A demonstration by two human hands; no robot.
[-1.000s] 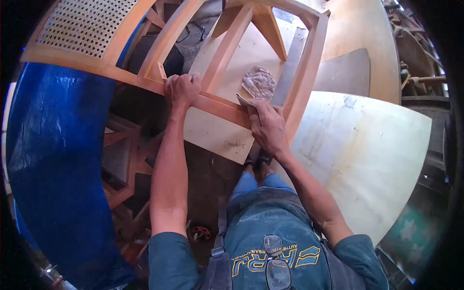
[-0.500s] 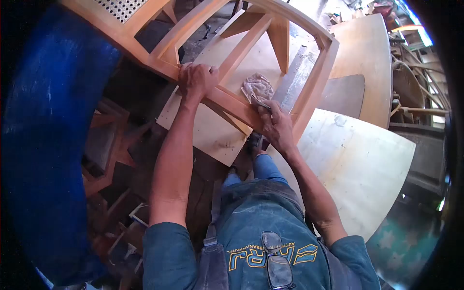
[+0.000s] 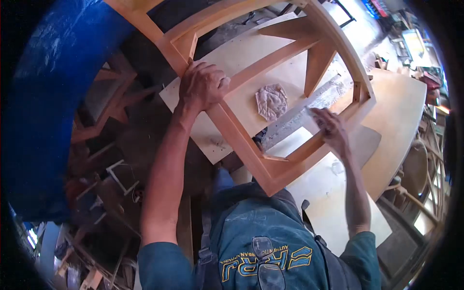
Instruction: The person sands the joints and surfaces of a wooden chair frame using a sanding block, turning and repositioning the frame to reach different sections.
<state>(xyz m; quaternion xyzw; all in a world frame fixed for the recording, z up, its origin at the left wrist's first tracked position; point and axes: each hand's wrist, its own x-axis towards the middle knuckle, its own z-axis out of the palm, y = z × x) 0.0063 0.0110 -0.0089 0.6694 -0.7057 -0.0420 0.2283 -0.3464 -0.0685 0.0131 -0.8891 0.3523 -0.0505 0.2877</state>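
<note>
**Left hand braces frame, right hand at the other rail**

Left hand (image 3: 204,87) wrapped tight round the wooden frame's (image 3: 240,141) left rail. Frame spans between the hands, over a pale board (image 3: 244,107) with a crumpled cloth (image 3: 271,102). Right hand (image 3: 331,129) curled by the right rail; blurred, can't tell contact or pinch. Looks like rail work; next move needs firm bracing, controlled right-hand contact.

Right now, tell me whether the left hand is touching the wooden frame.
Touching: the head view shows the left hand closed over the wooden frame, no gap visible.
</note>
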